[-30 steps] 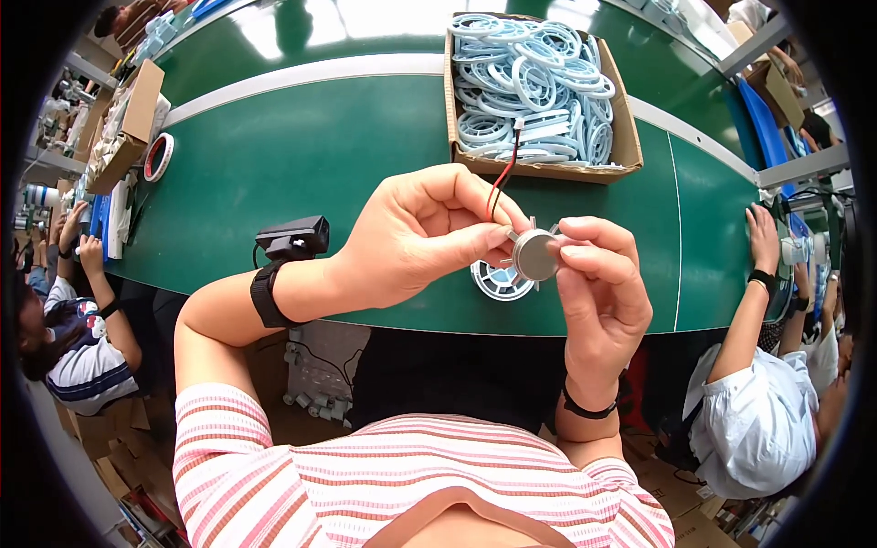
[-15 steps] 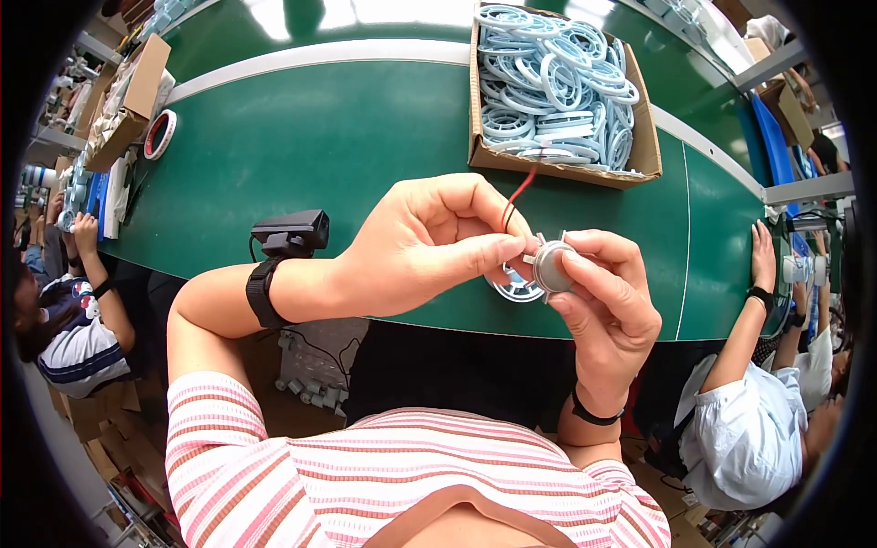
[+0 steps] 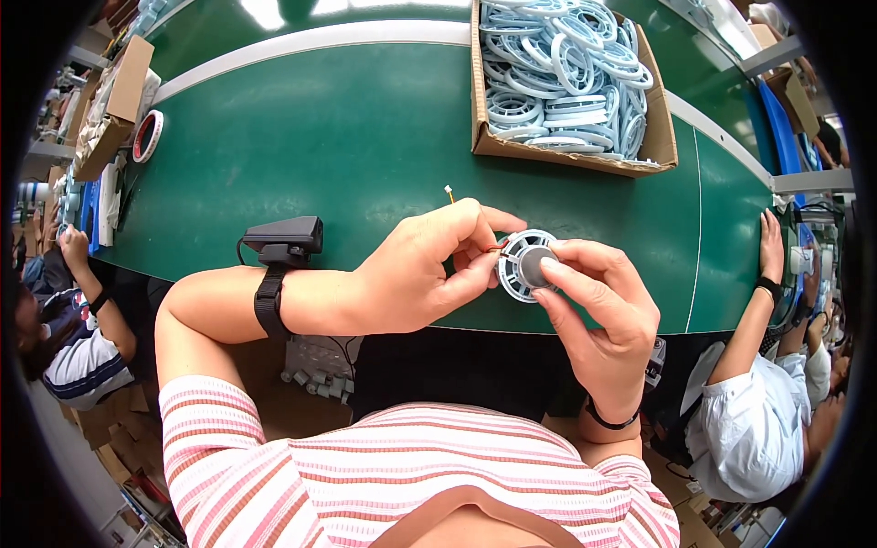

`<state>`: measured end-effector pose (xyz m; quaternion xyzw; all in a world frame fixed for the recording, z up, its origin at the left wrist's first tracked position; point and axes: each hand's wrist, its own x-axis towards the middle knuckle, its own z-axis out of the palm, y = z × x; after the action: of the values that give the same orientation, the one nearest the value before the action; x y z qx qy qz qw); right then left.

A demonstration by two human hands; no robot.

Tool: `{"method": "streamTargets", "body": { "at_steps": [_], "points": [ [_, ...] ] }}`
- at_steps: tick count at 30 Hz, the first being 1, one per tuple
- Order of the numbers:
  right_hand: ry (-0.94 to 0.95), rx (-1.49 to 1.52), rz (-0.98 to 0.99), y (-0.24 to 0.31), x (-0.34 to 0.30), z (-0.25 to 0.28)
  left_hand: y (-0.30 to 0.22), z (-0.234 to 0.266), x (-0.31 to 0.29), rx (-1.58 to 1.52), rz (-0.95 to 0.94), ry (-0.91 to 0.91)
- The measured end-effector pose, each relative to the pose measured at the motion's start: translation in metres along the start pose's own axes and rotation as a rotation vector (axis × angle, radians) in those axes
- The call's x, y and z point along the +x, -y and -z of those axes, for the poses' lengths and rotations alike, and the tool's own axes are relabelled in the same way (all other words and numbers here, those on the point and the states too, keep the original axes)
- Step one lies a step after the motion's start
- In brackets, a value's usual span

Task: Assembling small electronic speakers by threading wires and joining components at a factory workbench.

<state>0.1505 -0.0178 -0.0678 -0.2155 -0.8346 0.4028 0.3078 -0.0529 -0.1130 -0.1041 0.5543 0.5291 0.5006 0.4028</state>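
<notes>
At the table's near edge, my right hand (image 3: 607,306) pinches a flat round grey metal part (image 3: 533,268) with thumb and fingers. That part lies over the middle of a light blue spoked plastic ring (image 3: 509,289). Beside it, my left hand (image 3: 429,265) is closed on thin wires (image 3: 498,247) running to the part, its fingertips by the ring's left rim. A small white connector (image 3: 449,189) on the wire's end sticks out above my left hand. Some of the wire is hidden behind my fingers.
A cardboard box (image 3: 575,157) full of light blue rings stands at the back right of the green table (image 3: 329,137). A tape roll (image 3: 148,136) is at the left. My left wrist carries a black device (image 3: 285,239). Other people work at both sides.
The round grey part was held up on edge over the ring; now it lies flat against the ring's middle. My left hand has shifted slightly left and down, with the wires.
</notes>
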Motion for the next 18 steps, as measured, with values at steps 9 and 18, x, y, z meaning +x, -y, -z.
{"method": "streamTargets", "body": {
  "at_steps": [9, 18],
  "points": [
    [0.036, -0.356, 0.08, 0.007, 0.001, 0.006, 0.007, -0.011, -0.001, 0.072, -0.045, -0.043],
    [0.021, -0.307, 0.041, -0.006, -0.011, 0.001, 0.005, -0.01, 0.0, 0.003, 0.008, -0.028]
  ]
}}
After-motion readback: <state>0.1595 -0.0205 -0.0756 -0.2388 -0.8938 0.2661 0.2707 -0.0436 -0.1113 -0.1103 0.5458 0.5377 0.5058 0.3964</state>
